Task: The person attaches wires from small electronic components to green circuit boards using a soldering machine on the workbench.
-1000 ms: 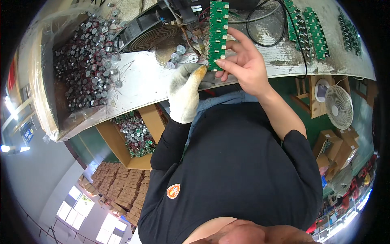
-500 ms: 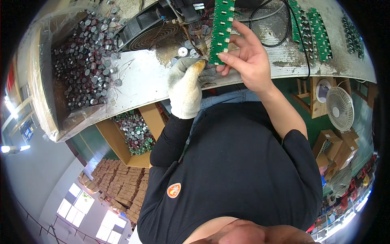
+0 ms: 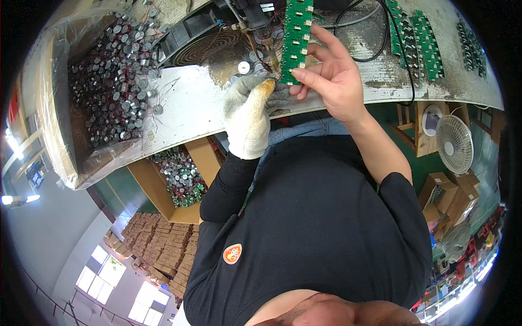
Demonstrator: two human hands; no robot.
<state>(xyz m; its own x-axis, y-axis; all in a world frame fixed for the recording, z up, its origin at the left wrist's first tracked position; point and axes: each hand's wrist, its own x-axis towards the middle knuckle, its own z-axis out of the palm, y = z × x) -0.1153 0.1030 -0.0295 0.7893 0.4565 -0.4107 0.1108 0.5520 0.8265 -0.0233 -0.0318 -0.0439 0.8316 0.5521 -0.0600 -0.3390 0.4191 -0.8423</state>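
Note:
My right hand (image 3: 338, 84) is bare and closed on a long green circuit board strip (image 3: 296, 43), thumb on its face near the lower end and fingers behind its right edge. White connectors sit in a row along the strip, which stands nearly upright in the picture. Just left of its lower end is my left hand (image 3: 247, 111), in a white and grey work glove with a stained thumb tip. Its thumb and fingers are pinched together; what lies between them is too small to make out. Beyond the glove, a metal soldering tip (image 3: 255, 50) points down over small round motors (image 3: 243, 67).
A plastic-lined box (image 3: 57, 119) heaped with small motors stands at the left. Beside it lies a black-framed fan (image 3: 209, 46). More green circuit boards (image 3: 427, 46) rest at the right, past a black cable (image 3: 410, 70). Below the table edge stands a carton (image 3: 152, 187) of wired parts.
The circuit board strip and my right hand have shifted very slightly. A round motor near the soldering tip looks a little displaced. My left hand stays nearly still, its fingers still pinched.

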